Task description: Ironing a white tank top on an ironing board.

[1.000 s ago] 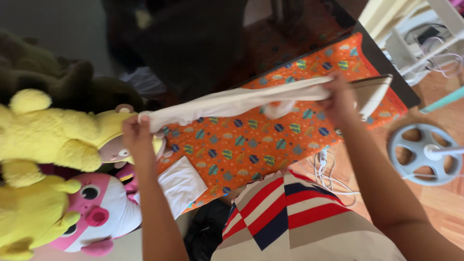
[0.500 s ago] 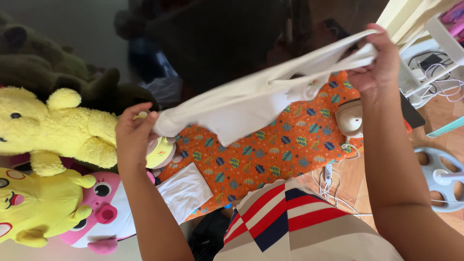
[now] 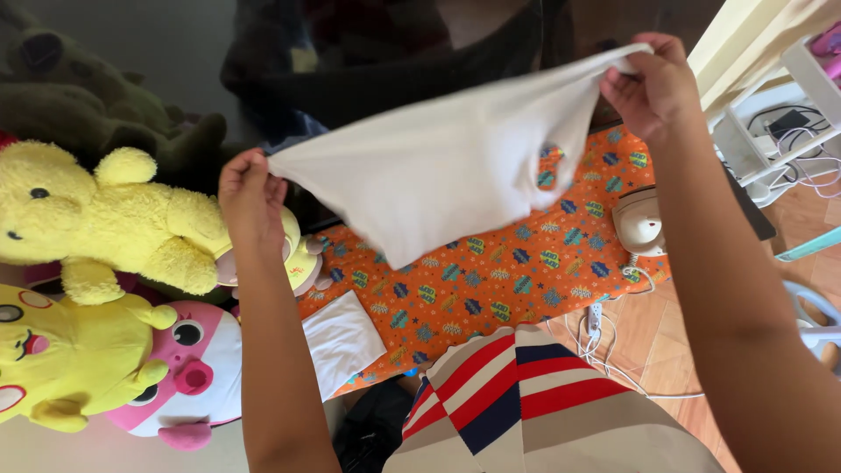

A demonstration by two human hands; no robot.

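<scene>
I held the white cloth (image 3: 455, 175) stretched in the air above the orange patterned ironing board (image 3: 491, 280), my left hand (image 3: 252, 197) pinching its corner at nine o'clock and my right hand (image 3: 653, 88) gripping the other corner higher, at two o'clock, both arms raised. The cloth hid much of the board, and the iron (image 3: 638, 223) at three o'clock was partly cut off by my right forearm. Half a second before, the cloth hung creased and bunched; now it spread flatter.
</scene>
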